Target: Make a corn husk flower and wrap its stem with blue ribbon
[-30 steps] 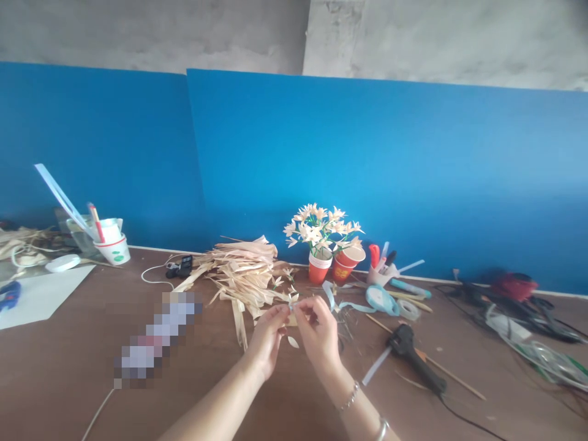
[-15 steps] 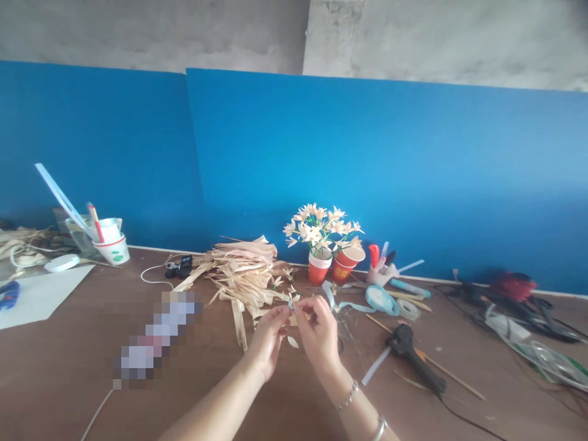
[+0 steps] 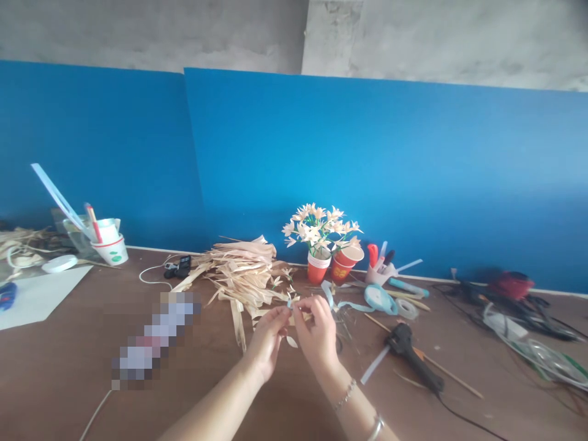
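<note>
In the middle of the table, my left hand (image 3: pixel 269 337) and my right hand (image 3: pixel 318 331) meet at the fingertips, both closed in a pinch. Between them shows a small light-blue piece (image 3: pixel 290 304), too small to tell its exact kind. Cream petals show just above the fingertips; whether they belong to the held piece I cannot tell. One loose pale petal (image 3: pixel 291 342) lies on the table below and between the hands. Just beyond is a heap of dry straw-coloured husk strips (image 3: pixel 243 269). Cream artificial flowers (image 3: pixel 316 226) stand in red paper cups (image 3: pixel 318 269) behind.
A black glue gun (image 3: pixel 413 355) with a cord lies right of my hands, near a light-blue ribbon roll (image 3: pixel 380 299) and a white tape roll (image 3: pixel 407 309). Cables (image 3: pixel 528 331) tangle at far right. A white cup (image 3: pixel 111 250) with tools and a blurred-out object (image 3: pixel 154 340) are left.
The view has shifted very slightly. My right hand has moved a little to the left at the fingertips; both hands keep their pinch.
</note>
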`<move>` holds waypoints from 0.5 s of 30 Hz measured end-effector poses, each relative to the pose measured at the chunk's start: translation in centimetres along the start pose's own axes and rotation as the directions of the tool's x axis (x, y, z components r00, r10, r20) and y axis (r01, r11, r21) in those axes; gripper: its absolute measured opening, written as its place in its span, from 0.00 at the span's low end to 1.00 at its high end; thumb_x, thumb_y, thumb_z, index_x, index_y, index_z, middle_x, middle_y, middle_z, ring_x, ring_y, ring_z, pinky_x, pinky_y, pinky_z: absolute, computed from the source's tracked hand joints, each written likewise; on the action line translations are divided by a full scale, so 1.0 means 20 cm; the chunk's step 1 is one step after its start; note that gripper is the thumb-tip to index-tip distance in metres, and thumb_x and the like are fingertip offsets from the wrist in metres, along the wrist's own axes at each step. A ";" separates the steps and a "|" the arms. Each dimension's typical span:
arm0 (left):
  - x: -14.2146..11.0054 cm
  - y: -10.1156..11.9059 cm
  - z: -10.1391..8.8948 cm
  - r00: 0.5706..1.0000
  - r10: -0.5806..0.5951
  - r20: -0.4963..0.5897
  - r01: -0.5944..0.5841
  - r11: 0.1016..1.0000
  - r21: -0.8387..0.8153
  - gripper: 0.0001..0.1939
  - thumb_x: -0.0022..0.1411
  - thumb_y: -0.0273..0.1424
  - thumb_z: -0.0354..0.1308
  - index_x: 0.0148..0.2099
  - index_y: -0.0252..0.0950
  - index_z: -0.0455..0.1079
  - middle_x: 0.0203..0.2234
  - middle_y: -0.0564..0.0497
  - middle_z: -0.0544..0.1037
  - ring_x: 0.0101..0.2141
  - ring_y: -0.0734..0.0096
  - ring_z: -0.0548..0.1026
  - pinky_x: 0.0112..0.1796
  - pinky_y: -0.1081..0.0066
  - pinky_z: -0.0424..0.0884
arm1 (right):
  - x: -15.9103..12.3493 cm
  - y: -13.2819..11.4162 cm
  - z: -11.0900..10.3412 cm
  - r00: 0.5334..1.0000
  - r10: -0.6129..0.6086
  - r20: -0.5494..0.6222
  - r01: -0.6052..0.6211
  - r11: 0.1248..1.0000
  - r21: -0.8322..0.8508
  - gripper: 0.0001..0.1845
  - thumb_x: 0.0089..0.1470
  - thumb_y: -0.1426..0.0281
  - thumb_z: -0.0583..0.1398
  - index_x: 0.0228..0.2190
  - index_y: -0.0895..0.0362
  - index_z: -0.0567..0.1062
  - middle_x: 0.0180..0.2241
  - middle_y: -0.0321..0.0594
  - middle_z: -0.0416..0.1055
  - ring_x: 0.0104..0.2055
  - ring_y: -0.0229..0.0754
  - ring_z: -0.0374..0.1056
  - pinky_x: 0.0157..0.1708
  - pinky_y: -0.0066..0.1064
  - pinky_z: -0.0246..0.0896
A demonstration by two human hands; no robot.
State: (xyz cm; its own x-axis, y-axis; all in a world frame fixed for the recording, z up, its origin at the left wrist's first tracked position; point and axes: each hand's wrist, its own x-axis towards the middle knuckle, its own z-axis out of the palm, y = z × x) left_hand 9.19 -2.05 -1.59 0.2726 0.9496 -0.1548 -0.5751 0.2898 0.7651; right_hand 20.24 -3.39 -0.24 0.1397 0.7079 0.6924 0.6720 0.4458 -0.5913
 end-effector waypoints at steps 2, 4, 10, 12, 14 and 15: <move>0.00 0.00 0.00 1.000 0.001 0.000 -0.001 1.000 0.009 0.11 0.46 0.35 0.68 0.28 0.34 0.72 0.23 0.54 0.68 0.25 0.76 0.62 0.28 0.75 0.56 | 0.00 0.00 0.00 1.000 -0.011 -0.001 0.011 1.000 -0.014 0.05 0.54 0.74 0.55 0.28 0.54 0.69 0.28 0.38 0.68 0.34 0.42 0.64 0.34 0.33 0.60; 0.00 0.00 0.00 1.000 0.002 0.008 -0.002 1.000 0.011 0.11 0.46 0.36 0.68 0.27 0.34 0.72 0.23 0.54 0.68 0.24 0.77 0.61 0.28 0.75 0.56 | 0.00 0.00 0.00 1.000 -0.016 0.003 0.016 1.000 -0.024 0.05 0.54 0.75 0.55 0.28 0.54 0.69 0.28 0.38 0.68 0.34 0.42 0.64 0.34 0.34 0.60; 0.01 -0.01 -0.02 0.999 0.012 0.037 -0.013 1.000 0.027 0.09 0.49 0.35 0.66 0.29 0.35 0.73 0.26 0.52 0.72 0.26 0.75 0.64 0.29 0.74 0.57 | -0.01 0.00 -0.03 1.000 -0.013 0.001 0.013 0.999 -0.046 0.05 0.52 0.69 0.59 0.34 0.54 0.69 0.30 0.38 0.68 0.33 0.42 0.63 0.34 0.34 0.61; 0.02 -0.01 -0.02 0.999 0.007 0.038 -0.008 0.999 0.032 0.10 0.49 0.36 0.66 0.28 0.34 0.74 0.26 0.51 0.73 0.27 0.75 0.65 0.29 0.74 0.57 | -0.02 0.01 -0.05 1.000 0.022 -0.019 -0.022 0.999 -0.030 0.10 0.52 0.66 0.59 0.38 0.55 0.68 0.30 0.38 0.67 0.32 0.42 0.63 0.33 0.33 0.60; 0.02 -0.01 -0.03 1.000 -0.003 0.012 0.003 1.000 0.010 0.11 0.47 0.37 0.67 0.28 0.34 0.74 0.25 0.51 0.73 0.26 0.75 0.65 0.29 0.74 0.57 | -0.02 0.02 -0.07 0.996 0.085 -0.040 -0.084 0.996 0.014 0.11 0.54 0.65 0.57 0.40 0.55 0.67 0.31 0.38 0.67 0.32 0.41 0.64 0.32 0.32 0.60; 0.03 -0.02 -0.03 1.000 -0.007 -0.003 0.007 1.000 -0.010 0.11 0.46 0.37 0.68 0.28 0.34 0.74 0.25 0.51 0.72 0.26 0.76 0.65 0.28 0.75 0.57 | -0.02 0.02 -0.08 0.991 0.122 -0.048 -0.120 0.992 0.042 0.10 0.56 0.65 0.55 0.40 0.55 0.67 0.31 0.38 0.67 0.32 0.41 0.64 0.32 0.32 0.60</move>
State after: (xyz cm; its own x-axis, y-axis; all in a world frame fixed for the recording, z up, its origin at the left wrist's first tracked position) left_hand 9.04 -1.56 -2.35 0.2740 0.9480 -0.1621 -0.5810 0.2975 0.7576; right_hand 21.73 -4.41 -0.15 0.2552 0.7299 0.6342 0.6196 0.3801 -0.6868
